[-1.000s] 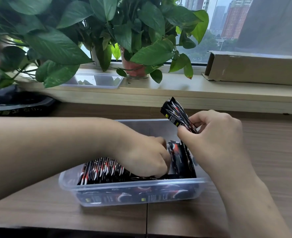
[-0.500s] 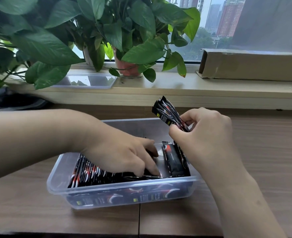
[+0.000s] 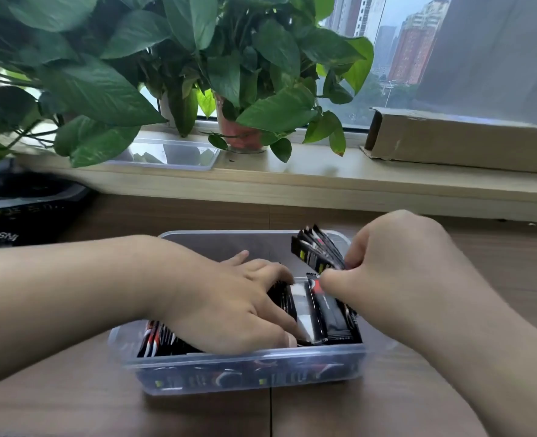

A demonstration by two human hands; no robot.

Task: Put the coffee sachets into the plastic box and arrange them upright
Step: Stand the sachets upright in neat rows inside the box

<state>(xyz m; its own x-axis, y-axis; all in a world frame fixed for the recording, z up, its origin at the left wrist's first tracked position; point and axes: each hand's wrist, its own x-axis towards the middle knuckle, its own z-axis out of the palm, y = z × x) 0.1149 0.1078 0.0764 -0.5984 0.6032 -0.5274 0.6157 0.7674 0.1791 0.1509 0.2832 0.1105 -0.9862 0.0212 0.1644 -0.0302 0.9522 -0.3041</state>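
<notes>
many black coffee sachets (image 3: 330, 313) with red and white print stand on edge inside the clear plastic box (image 3: 245, 378), packed in a row along its near wall. a narrow gap shows between the sachets under the left hand and the few at the right end. the far part of the box shows its bare bottom.

the left hand (image 3: 229, 304) lies inside the box on top of the row, its fingers (image 3: 279, 323) spread and fairly straight, pressing on the sachets. the right hand (image 3: 396, 266) hovers over the box's right end, its fingers curled and pinching a bundle of sachets (image 3: 316, 250) that fans out toward the far wall, tilted rather than upright.

the box sits on a brown wood-grain bench (image 3: 71, 402), straddling a dark seam that runs front to back. at the bench's far left lies a black bag (image 3: 18, 212) with pale lettering too blurred to read.

behind the bench runs a pale wooden windowsill (image 3: 324, 181). it carries leafy green plants (image 3: 103, 93), one in a reddish pot (image 3: 238, 134), a shallow clear tray (image 3: 172, 154) under the leaves, and a long cardboard box (image 3: 459, 143) lying at the right. through the window glass, tall red and grey buildings (image 3: 415, 48) stand in hazy daylight.
</notes>
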